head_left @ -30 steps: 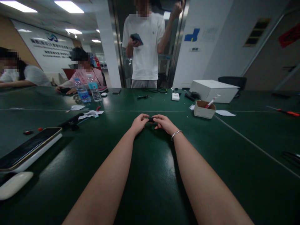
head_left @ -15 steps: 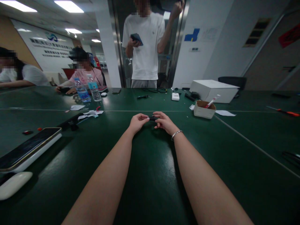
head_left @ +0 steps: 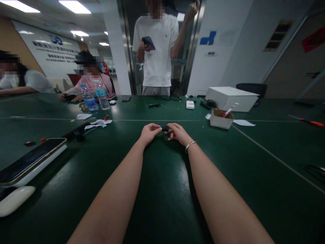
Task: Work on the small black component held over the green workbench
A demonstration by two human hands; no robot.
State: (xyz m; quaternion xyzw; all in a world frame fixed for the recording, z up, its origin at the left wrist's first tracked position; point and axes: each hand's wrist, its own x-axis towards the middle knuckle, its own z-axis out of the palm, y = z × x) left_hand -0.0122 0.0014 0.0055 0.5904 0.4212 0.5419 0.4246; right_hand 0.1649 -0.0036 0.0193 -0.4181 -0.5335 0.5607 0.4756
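A small black object (head_left: 165, 128) is between my two hands, just above the green table (head_left: 162, 176). My left hand (head_left: 150, 133) pinches its left end between thumb and fingers. At its right end is my right hand (head_left: 179, 133), with a silver bracelet on the wrist; its thumb and index finger close on the object and the other fingers curl below. What the black object is cannot be made out.
Left lie a phone on a white box (head_left: 38, 157), a white mouse (head_left: 16, 200) and paper scraps (head_left: 98, 124). Two bottles (head_left: 102, 98), a small open carton (head_left: 221, 121) and a white box (head_left: 232, 98) stand farther back. A person (head_left: 157, 51) stands across the table.
The fingers of my right hand have shifted slightly around the black object. My left hand has stayed in place.
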